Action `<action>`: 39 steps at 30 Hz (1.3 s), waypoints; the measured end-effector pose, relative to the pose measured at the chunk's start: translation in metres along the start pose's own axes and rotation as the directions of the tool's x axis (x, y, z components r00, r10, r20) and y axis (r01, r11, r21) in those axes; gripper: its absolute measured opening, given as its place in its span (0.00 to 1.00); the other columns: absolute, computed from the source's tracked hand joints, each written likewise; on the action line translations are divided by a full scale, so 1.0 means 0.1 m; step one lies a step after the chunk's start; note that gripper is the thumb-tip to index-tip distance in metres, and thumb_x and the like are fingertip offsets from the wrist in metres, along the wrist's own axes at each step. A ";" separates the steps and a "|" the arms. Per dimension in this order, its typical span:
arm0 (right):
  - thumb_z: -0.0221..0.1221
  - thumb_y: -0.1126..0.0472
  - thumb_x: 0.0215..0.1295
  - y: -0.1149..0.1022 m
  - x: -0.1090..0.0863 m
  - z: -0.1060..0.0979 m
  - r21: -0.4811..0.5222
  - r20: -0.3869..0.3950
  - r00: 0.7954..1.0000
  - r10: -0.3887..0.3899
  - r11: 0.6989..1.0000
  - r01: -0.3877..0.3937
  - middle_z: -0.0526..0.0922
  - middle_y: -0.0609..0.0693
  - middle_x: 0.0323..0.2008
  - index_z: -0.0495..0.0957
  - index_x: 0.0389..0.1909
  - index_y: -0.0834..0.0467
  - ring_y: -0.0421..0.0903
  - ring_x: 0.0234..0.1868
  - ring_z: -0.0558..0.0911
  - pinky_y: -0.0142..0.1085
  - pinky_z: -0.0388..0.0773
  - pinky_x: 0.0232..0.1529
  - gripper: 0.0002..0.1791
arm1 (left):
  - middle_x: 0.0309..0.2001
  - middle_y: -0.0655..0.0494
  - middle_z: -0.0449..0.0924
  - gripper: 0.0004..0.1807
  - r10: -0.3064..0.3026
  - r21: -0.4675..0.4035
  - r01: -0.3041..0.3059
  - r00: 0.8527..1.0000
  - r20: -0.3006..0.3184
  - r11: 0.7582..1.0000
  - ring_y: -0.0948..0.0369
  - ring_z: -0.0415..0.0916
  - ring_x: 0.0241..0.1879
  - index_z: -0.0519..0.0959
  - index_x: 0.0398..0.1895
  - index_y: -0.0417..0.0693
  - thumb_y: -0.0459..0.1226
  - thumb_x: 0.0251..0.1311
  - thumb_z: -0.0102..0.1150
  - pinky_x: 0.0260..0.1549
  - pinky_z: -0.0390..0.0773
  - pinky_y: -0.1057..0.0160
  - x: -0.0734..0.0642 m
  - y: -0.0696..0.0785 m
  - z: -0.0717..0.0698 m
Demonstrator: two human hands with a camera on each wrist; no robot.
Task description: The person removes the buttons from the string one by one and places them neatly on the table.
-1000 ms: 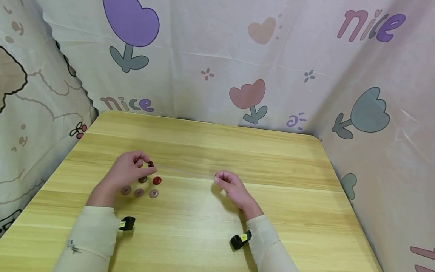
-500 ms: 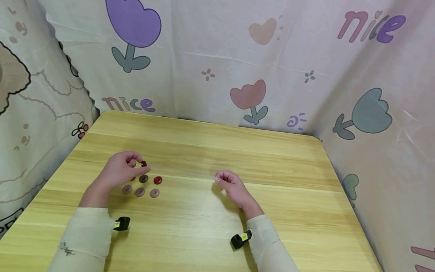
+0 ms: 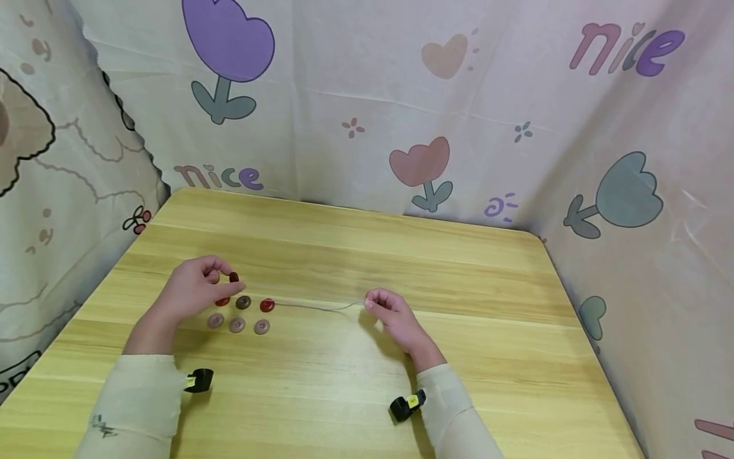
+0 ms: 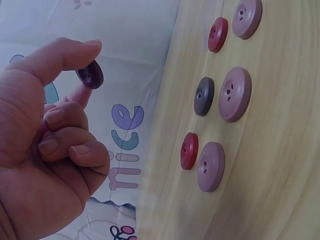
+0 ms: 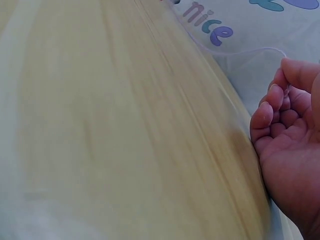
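Note:
My left hand (image 3: 192, 287) pinches a dark red button (image 3: 234, 277) between thumb and index finger, held on edge above the table; its other fingers curl inward. My right hand (image 3: 394, 315) pinches one end of a thin pale thread (image 3: 309, 308). The thread sags leftward from there to near a red button (image 3: 267, 305); its far end is hard to make out. Close by lie a second red button (image 4: 189, 151), partly covered by my left hand in the head view, a dark grey-brown button (image 3: 243, 302), and three dusty pink buttons (image 3: 237, 325) in a row.
A light wood table (image 3: 459, 274) carries everything. Behind it and along the sides hangs a printed cloth (image 3: 344, 76). Black wrist cameras (image 3: 199, 380) stick out from both pale sleeves (image 3: 134, 401).
My left hand has moved left with the dark red button, uncovering more of the buttons on the table. The thread, earlier stretched straight toward that hand, now hangs slack and lower. My right hand stays put.

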State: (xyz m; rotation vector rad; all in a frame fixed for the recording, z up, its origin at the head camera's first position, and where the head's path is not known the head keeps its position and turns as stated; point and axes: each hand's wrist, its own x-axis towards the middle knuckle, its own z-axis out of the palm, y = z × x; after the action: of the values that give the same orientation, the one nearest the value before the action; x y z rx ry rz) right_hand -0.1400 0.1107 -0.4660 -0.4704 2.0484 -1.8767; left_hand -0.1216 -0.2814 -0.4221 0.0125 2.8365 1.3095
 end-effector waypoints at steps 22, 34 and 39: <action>0.52 0.67 0.76 0.02 0.01 0.00 0.008 -0.013 1.000 -0.008 1.000 0.008 0.73 0.57 0.36 0.71 0.46 0.78 0.62 0.43 0.69 0.45 0.68 0.47 0.14 | 0.20 0.58 0.55 0.20 0.024 0.022 -0.026 0.992 0.124 0.999 0.61 0.56 0.18 0.78 0.39 0.45 0.46 0.52 0.77 0.17 0.61 0.62 -0.32 0.11 0.28; 0.52 0.69 0.75 -0.04 -0.01 0.02 0.007 -0.010 1.000 -0.001 1.000 0.001 0.72 0.51 0.33 0.71 0.46 0.79 0.57 0.41 0.69 0.43 0.68 0.45 0.12 | 0.23 0.55 0.64 0.16 0.019 0.029 -0.026 0.976 0.217 0.999 0.60 0.64 0.21 0.78 0.33 0.47 0.37 0.47 0.79 0.19 0.68 0.63 -0.46 0.07 0.44; 0.51 0.69 0.75 -0.04 -0.01 0.02 0.009 -0.014 1.000 -0.007 1.000 0.007 0.72 0.50 0.33 0.70 0.45 0.79 0.54 0.39 0.69 0.42 0.68 0.45 0.12 | 0.23 0.56 0.64 0.17 -0.001 0.049 -0.012 0.969 0.246 0.999 0.60 0.64 0.21 0.78 0.33 0.47 0.37 0.45 0.80 0.20 0.67 0.63 -0.47 0.05 0.48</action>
State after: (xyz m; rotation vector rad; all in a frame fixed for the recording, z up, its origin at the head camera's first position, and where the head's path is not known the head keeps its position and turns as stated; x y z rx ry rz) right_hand -0.1383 0.1092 -0.4626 -0.4636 2.0495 -1.8974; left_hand -0.0737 -0.2422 -0.4485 0.1717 2.6587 1.1474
